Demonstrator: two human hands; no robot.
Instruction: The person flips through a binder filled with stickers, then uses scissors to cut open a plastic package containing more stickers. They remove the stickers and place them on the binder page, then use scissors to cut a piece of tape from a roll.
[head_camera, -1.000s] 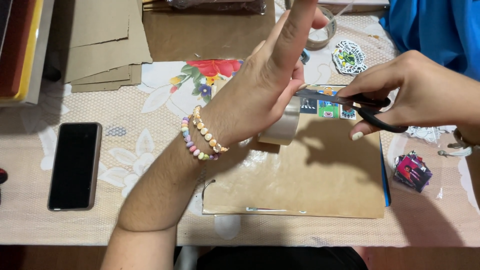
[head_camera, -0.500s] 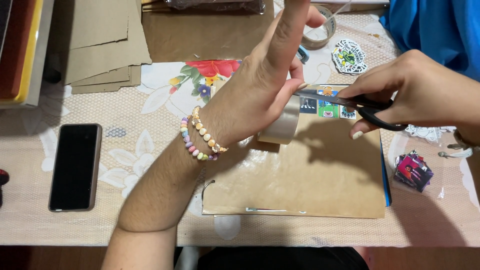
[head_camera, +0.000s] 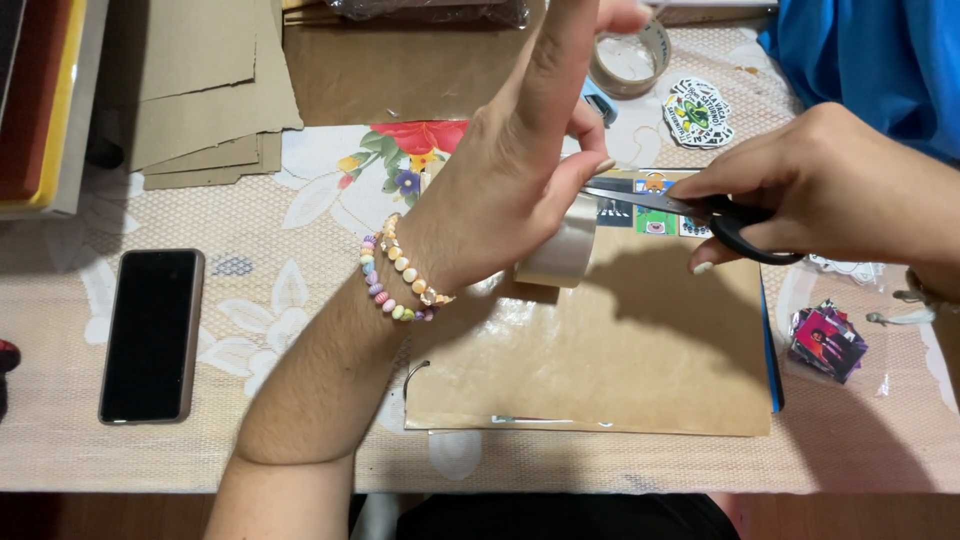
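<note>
Left hand (head_camera: 510, 190), centre frame, pinches a tape roll (head_camera: 560, 255) between thumb and curled fingers, index raised straight up, with clear tape stretched rightward; right hand (head_camera: 830, 185) at right grips black-handled scissors (head_camera: 700, 208), fingers closed through the loops, blades meeting the tape beside the left thumb. Both hover over a brown cardboard sheet (head_camera: 620, 360) at lower centre on the lace-covered table (head_camera: 300, 440). Beaded bracelets (head_camera: 400, 280) on left wrist; black phone (head_camera: 150, 335) at left, second tape roll (head_camera: 630, 60) top centre, sticker (head_camera: 700, 112) upper right.
</note>
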